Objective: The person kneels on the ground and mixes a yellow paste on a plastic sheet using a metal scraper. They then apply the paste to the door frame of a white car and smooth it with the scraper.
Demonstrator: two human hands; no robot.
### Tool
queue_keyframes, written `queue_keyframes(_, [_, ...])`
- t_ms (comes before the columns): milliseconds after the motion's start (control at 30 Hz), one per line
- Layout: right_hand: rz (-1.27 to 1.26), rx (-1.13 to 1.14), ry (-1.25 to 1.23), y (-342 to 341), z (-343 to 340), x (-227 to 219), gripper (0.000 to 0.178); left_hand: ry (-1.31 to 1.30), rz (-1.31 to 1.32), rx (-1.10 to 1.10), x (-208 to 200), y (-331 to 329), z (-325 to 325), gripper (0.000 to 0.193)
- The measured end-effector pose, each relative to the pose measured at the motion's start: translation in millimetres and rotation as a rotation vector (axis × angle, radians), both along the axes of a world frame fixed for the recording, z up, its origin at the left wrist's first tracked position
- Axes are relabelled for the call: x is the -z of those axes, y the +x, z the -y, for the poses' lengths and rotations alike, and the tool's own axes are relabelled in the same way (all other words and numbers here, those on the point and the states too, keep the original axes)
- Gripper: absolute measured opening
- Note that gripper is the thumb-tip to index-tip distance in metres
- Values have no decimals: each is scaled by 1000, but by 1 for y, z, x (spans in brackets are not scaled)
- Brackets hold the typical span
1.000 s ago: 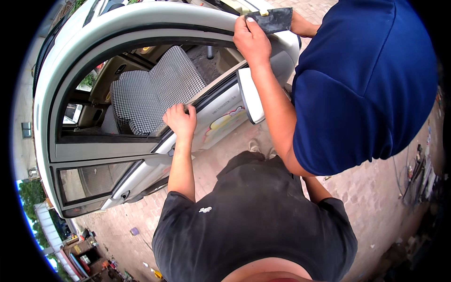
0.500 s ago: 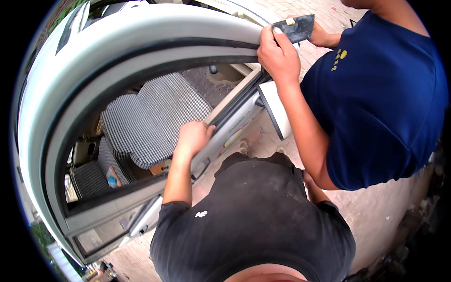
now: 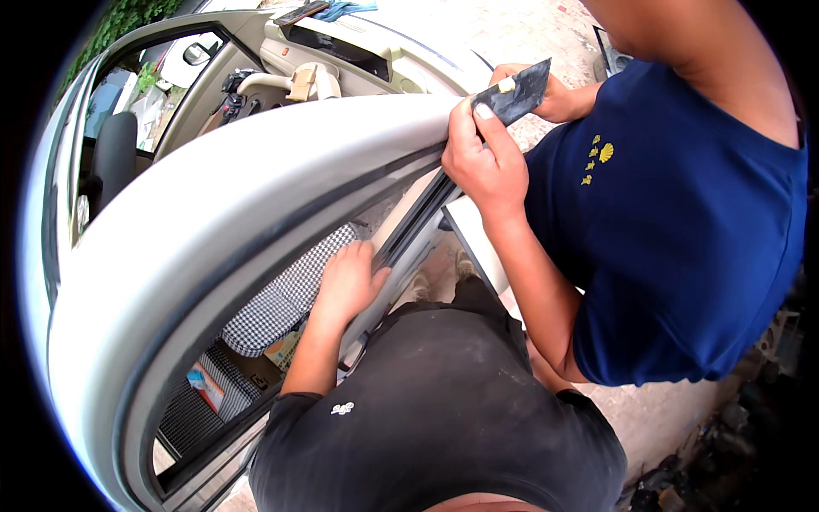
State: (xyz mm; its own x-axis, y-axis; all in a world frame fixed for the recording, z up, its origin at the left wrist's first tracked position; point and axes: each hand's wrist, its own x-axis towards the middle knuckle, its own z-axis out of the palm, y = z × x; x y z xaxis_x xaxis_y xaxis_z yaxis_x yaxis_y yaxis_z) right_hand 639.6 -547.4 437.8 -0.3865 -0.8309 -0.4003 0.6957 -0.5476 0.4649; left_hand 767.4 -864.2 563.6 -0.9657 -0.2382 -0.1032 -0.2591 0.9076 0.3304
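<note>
My left hand (image 3: 350, 277) rests at the window ledge of a silver-white car door (image 3: 375, 320). Its fingers bend down over the ledge, their tips hidden, and the thumb lies apart from them. Of my right arm only a bit of forearm (image 3: 546, 367) shows; the right hand is hidden behind a co-worker's arm. Right of the door, that co-worker in a dark blue shirt (image 3: 682, 222) holds a flat dark piece (image 3: 522, 94) with a small pale yellow tab (image 3: 507, 85), using both hands (image 3: 486, 162) above the door frame's front corner.
The curved door frame (image 3: 256, 145) arches across the left. Through the window show a checked seat (image 3: 281, 299) and the car floor. A white side mirror (image 3: 478, 235) sticks out beside the co-worker's forearm. A blue cloth (image 3: 345, 8) lies at the top, near the windscreen. Dark clutter (image 3: 725, 435) lies lower right.
The view has shifted, bringing the dashboard and far door into sight. The co-worker's dark piece has tilted, its right end higher. My left hand stays by the window ledge.
</note>
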Motion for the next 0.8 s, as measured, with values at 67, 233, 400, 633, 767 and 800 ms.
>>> queue_keyframes(67, [227, -26, -236, -43, 63, -67, 24, 82, 123, -79, 5, 3, -1, 62])
queue_keyframes(233, [380, -78, -481, -92, 140, -139, 21, 209, 310, -184, 11, -9, 0, 76])
queue_keyframes(400, [449, -116, -563, -110, 169, -165, 19, 217, 281, -148, 10, -12, 1, 77])
queue_keyframes(633, [522, -129, -695, -113, 182, -196, 17, 287, 283, -184, 15, -10, 1, 71])
queue_keyframes(767, [576, -186, -855, -114, 184, -209, 16, 238, 269, -166, 16, -12, 1, 72])
queue_keyframes(800, [583, -227, -945, -113, 183, -206, 16, 230, 273, -165, 15, -12, 0, 72])
